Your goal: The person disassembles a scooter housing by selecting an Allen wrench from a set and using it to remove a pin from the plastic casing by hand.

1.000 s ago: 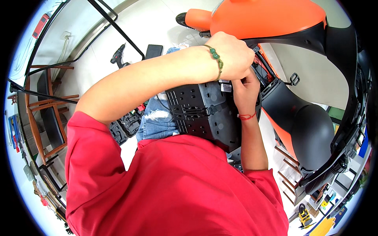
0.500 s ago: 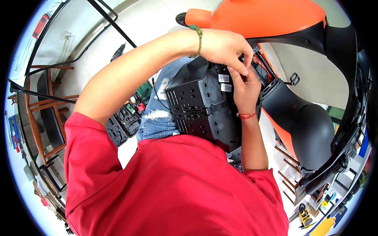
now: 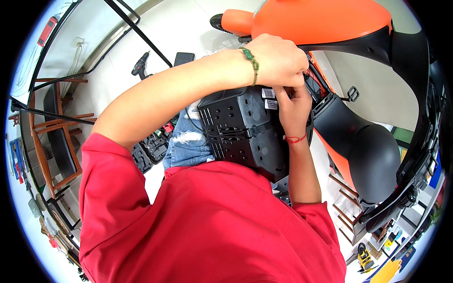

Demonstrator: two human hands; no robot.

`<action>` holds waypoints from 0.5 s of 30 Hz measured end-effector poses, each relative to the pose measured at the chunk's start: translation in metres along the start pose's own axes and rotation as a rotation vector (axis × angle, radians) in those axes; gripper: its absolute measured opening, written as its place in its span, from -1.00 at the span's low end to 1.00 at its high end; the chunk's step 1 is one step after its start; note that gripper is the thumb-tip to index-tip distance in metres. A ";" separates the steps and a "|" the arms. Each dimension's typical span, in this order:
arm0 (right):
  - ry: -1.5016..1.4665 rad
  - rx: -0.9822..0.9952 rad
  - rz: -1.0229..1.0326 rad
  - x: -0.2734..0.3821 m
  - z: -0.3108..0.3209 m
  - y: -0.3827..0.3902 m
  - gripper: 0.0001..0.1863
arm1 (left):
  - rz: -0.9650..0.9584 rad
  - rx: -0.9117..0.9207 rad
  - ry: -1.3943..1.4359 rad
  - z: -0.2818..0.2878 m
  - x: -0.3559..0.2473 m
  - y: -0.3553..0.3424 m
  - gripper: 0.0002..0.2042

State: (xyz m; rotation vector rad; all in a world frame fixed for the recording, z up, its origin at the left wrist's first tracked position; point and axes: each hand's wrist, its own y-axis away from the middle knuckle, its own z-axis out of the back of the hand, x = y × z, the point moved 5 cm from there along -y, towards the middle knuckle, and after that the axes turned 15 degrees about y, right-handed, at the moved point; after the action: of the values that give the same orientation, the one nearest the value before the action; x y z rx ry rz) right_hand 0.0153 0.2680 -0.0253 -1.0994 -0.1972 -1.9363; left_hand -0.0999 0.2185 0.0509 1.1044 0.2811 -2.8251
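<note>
A black slotted plastic box rests on my lap, with two small white labels on its upper part and a strap or cable across its side. My left hand, green beaded bracelet at the wrist, reaches over the box's far end with its fingers curled closed. Against it from below comes my right hand, with a red string at the wrist, thumb and fingers pinched together. The two hands meet at the box's right far edge. Whatever lies between their fingertips is hidden.
An orange and black scooter stands ahead and to the right, its black seat close to my right arm. On the floor at left lie a power drill and an open tool case. A wooden chair stands farther left.
My left hand has shifted slightly and turned, its fingers now curled more tightly over the right fingertips. The left forearm has moved lower, uncovering the drill. The right hand and box stay nearly still.
</note>
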 end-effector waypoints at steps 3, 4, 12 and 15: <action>-0.032 -0.029 -0.014 -0.003 0.001 0.001 -0.85 | 0.091 -0.002 -0.134 0.002 0.000 -0.002 -0.75; -0.062 -0.036 -0.008 -0.002 0.002 0.001 -0.86 | 0.091 -0.001 -0.134 0.003 0.001 -0.001 -0.75; -0.022 -0.024 0.073 0.007 0.004 0.001 -0.89 | 0.000 0.188 0.278 0.013 0.008 0.007 -0.72; 0.015 0.003 0.099 0.012 0.005 0.001 -0.90 | -0.005 0.204 0.285 0.011 0.007 0.009 -0.72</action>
State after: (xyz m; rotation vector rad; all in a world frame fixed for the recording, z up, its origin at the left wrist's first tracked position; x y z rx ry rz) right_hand 0.0167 0.2630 -0.0136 -1.0722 -0.1343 -1.8549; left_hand -0.1108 0.2075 0.0529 1.5523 0.0138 -2.7429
